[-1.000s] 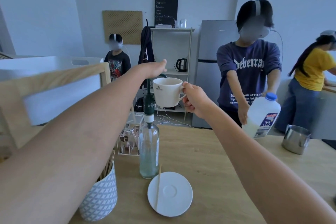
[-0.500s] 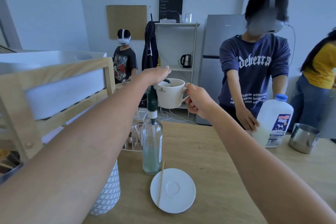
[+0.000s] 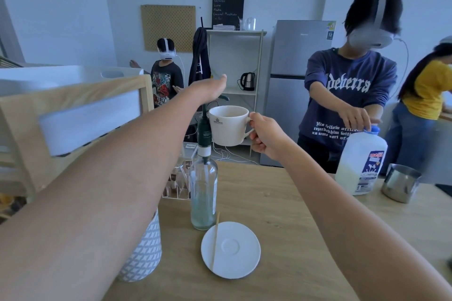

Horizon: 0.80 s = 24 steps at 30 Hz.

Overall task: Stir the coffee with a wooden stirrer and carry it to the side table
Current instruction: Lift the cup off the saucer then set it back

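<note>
1. Nearest on the wooden table (image 3: pixel 281 203) lies a white saucer (image 3: pixel 231 249), with the wooden stirrer (image 3: pixel 215 239) laid across its left part, its far end poking past the rim toward a bottle.
2. Left of the saucer stands a white patterned holder (image 3: pixel 143 252), partly hidden by the left forearm.
3. Just behind the saucer a clear glass pump bottle (image 3: pixel 203 190) stands upright, with a dark green pump neck on top.
4. A clear acrylic organiser (image 3: pixel 176 181) of small packets sits just left of the bottle.
5. The left hand (image 3: pixel 208 89) is flat, palm down, resting on the pump head above the bottle; its fingers grip nothing that can be seen.
6. The right hand (image 3: pixel 265 138) is closed on the handle of the white coffee cup (image 3: pixel 228 126), held in the air just beside the pump spout, upright; its contents cannot be seen.
7. At the table's far right stand a milk jug (image 3: pixel 360 164) and a steel pitcher (image 3: pixel 401 186); a person in a blue sweatshirt (image 3: pixel 347 95) has a hand on the jug's cap.
</note>
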Each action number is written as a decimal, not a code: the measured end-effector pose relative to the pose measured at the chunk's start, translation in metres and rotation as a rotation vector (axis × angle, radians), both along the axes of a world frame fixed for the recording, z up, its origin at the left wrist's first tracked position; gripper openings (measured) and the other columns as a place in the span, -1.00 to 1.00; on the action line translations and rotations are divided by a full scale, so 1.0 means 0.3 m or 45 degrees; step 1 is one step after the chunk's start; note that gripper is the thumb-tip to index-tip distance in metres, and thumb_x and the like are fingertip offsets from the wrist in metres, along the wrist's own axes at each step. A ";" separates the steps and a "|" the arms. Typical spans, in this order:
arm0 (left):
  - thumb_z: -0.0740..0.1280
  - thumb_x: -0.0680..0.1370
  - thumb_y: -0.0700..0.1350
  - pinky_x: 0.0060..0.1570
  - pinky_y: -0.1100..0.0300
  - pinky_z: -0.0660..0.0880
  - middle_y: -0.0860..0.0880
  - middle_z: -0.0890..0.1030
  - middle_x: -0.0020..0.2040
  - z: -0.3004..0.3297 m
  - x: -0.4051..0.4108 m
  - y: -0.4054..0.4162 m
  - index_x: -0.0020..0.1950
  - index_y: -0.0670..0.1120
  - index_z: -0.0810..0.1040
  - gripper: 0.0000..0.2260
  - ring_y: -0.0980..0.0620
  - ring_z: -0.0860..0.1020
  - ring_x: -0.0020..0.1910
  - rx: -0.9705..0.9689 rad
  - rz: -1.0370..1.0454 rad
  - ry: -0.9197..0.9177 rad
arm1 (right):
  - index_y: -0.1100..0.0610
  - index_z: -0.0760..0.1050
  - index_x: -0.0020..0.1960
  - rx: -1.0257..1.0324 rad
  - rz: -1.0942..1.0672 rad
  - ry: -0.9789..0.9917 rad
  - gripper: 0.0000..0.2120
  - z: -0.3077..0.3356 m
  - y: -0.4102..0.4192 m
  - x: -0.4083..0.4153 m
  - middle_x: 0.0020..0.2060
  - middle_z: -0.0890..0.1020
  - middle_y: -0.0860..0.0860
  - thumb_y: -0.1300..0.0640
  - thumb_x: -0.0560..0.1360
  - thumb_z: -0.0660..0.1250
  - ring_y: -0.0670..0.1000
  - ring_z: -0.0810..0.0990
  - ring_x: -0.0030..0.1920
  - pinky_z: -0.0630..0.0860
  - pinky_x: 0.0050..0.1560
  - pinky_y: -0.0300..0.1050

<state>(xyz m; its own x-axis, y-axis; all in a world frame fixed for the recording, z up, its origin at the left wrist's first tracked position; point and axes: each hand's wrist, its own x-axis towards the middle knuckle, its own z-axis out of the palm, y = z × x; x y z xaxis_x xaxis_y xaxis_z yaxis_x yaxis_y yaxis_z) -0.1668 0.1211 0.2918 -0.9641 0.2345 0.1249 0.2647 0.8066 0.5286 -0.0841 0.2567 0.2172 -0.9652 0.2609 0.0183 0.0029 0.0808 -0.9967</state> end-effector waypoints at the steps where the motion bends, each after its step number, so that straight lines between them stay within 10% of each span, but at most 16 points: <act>1: -0.22 0.60 0.22 0.43 -0.06 0.11 -0.19 0.23 0.53 0.014 0.021 0.003 0.45 -0.10 0.34 -0.36 -0.12 0.24 0.47 0.029 -0.017 0.019 | 0.09 0.35 -0.29 -0.002 -0.002 -0.001 -0.69 -0.001 -0.002 0.003 -0.46 0.29 0.03 0.04 0.60 0.06 -0.06 0.16 -0.52 0.10 -0.52 -0.27; 4: -0.19 0.65 0.15 0.41 -0.05 0.18 -0.30 0.51 0.25 0.045 0.058 0.001 -0.02 -0.12 0.52 -0.43 -0.14 0.39 0.33 0.180 -0.127 0.175 | 0.09 0.34 -0.30 -0.018 -0.009 0.001 -0.69 -0.001 -0.010 0.009 -0.46 0.30 0.03 0.05 0.59 0.06 -0.05 0.16 -0.53 0.11 -0.54 -0.29; 7: -0.10 0.64 0.12 0.31 -0.19 0.33 -0.14 0.39 -0.41 0.065 0.041 -0.018 -0.44 -0.09 0.19 -0.50 -0.38 0.48 0.09 0.414 -0.111 0.374 | 0.09 0.35 -0.31 -0.034 -0.015 0.007 -0.68 -0.005 -0.018 0.021 -0.47 0.30 0.03 0.06 0.59 0.06 -0.05 0.15 -0.53 0.10 -0.53 -0.29; 12: 0.03 0.54 0.08 0.14 -0.10 0.44 -0.43 0.49 0.19 0.047 0.023 -0.080 -0.36 -0.04 0.32 -0.66 -0.38 0.50 0.15 0.762 0.093 0.244 | 0.09 0.33 -0.32 -0.055 0.004 -0.008 -0.67 -0.020 -0.023 0.038 -0.49 0.29 0.03 0.06 0.59 0.05 -0.06 0.14 -0.54 0.10 -0.53 -0.28; 14: 0.08 0.39 0.10 0.22 -0.12 0.44 -0.33 0.50 0.27 0.012 -0.029 -0.113 0.00 -0.16 0.54 -0.57 -0.30 0.52 0.18 0.865 0.159 0.099 | 0.09 0.33 -0.32 -0.057 0.005 -0.011 -0.67 -0.024 -0.024 0.045 -0.48 0.29 0.03 0.06 0.59 0.05 -0.05 0.14 -0.52 0.10 -0.52 -0.27; 17: 0.14 0.41 0.10 0.07 -0.01 0.53 -0.09 0.47 0.28 -0.049 0.055 -0.157 0.46 0.00 0.30 -0.39 -0.08 0.53 0.09 0.991 0.250 -0.101 | 0.09 0.32 -0.31 -0.080 0.014 -0.012 -0.68 -0.039 -0.032 0.060 -0.48 0.29 0.02 0.05 0.59 0.06 -0.05 0.14 -0.51 0.10 -0.53 -0.27; 19: 0.09 0.56 0.00 -0.16 0.05 0.53 -0.12 0.48 0.17 -0.099 0.128 -0.154 0.35 -0.10 0.38 -0.60 -0.05 0.53 -0.05 1.038 0.263 -0.281 | 0.09 0.32 -0.32 -0.087 0.019 -0.014 -0.69 -0.053 -0.035 0.068 -0.48 0.30 0.02 0.05 0.58 0.07 -0.05 0.14 -0.51 0.11 -0.54 -0.28; 24: 0.03 0.61 0.11 0.13 -0.05 0.52 -0.19 0.56 -0.09 -0.217 0.206 -0.132 -0.11 -0.21 0.48 -0.57 -0.13 0.55 -0.07 1.102 0.186 -0.607 | 0.07 0.32 -0.33 -0.107 0.051 -0.038 -0.70 -0.095 -0.043 0.101 -0.46 0.28 0.01 0.06 0.56 0.07 -0.06 0.13 -0.53 0.09 -0.55 -0.31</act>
<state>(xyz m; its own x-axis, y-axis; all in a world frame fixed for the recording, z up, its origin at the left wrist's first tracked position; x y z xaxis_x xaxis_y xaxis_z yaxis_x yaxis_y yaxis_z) -0.1049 0.0814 0.2266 -0.9700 0.1207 -0.2111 -0.1996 0.1008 0.9747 -0.0537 0.2439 0.1886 -0.9747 0.2214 -0.0313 0.0315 -0.0025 -0.9995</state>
